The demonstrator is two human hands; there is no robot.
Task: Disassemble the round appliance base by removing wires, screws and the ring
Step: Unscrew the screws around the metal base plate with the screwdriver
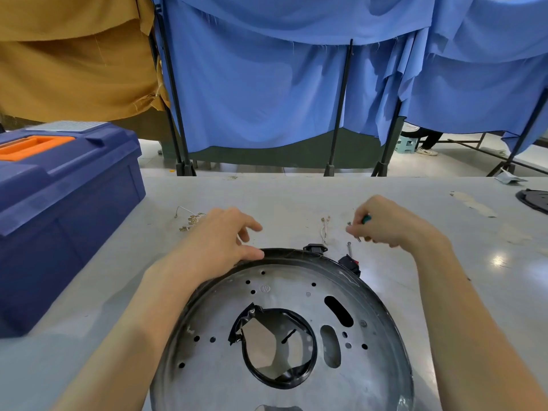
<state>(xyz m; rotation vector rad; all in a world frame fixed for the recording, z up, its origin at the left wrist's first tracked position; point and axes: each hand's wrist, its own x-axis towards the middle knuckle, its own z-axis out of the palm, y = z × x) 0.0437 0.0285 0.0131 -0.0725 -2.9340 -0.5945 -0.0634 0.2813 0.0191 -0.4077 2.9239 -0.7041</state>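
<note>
- Your left hand lay open on the base rim — stiff, light sheet metal, likely sharp-edged; hold there.
- Your right hand gripped a screwdriver.

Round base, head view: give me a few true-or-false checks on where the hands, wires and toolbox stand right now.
1. The left hand rests on the far rim of the round base. True.
2. The right hand is empty. False: it holds a green-handled screwdriver.
3. The blue toolbox stands open. False: its lid is shut.
4. Loose wires lie on the table beyond the base. True.
</note>
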